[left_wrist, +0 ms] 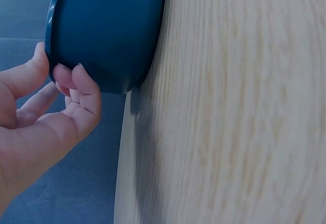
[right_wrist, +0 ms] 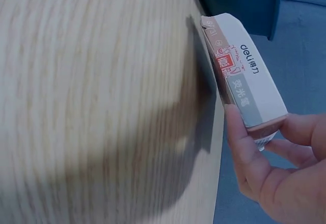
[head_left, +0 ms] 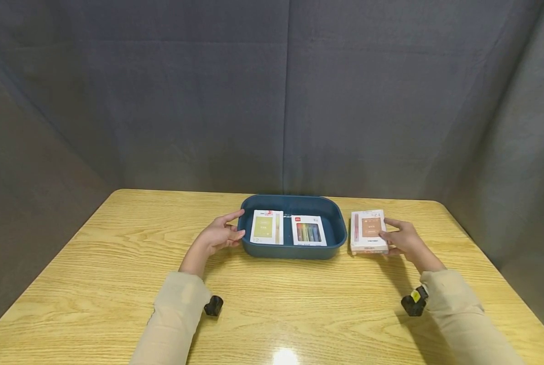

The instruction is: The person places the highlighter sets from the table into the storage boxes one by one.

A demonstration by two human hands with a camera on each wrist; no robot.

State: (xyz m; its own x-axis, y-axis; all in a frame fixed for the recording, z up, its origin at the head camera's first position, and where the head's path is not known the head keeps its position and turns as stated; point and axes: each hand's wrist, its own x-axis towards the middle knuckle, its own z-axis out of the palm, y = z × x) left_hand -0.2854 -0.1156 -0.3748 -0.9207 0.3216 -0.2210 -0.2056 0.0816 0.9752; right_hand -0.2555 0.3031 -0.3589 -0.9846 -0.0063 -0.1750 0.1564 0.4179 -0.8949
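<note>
A dark blue plastic bin (head_left: 272, 252) stands on the table. My left hand (head_left: 220, 233) grips its left end, with thumb and fingers at the rim in the left wrist view. Inside the bin lie a white box with a yellow-green panel (head_left: 263, 227) on the left and a white box with a window showing coloured pens (head_left: 309, 231) on the right. Just right of the bin, my right hand (head_left: 403, 237) holds a white and orange highlighter box (head_left: 370, 230) by its right side. The right wrist view shows this highlighter box (right_wrist: 257, 76) tilted, a shadow beside it on the table.
The wooden table (head_left: 272, 304) has a rounded back edge close behind the bin. A grey curtain (head_left: 198, 116) hangs behind it and along the sides. Black wrist devices (head_left: 214, 306) show beside both sleeves.
</note>
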